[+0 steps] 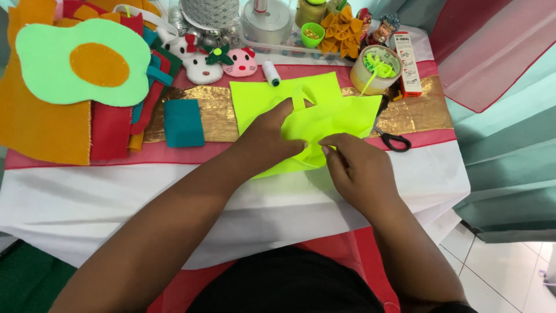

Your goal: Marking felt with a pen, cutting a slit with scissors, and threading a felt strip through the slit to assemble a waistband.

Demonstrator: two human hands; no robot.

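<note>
Together, both hands, left [267, 138] and right [358, 167], pinch a neon-yellow felt sheet [324, 119] on the tabletop [116, 191] (black-handled scissors [394, 141] nearby); apparently mid-fold, needing a firm, aligned crease.

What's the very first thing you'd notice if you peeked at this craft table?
The bright neon yellow felt sheet in the middle of the table jumps out first, with the left hand pressing on it and the right hand pinching its edge. Next comes the big pale green felt shape with an orange oval centre, lying on the felt pile at the far left.
</note>
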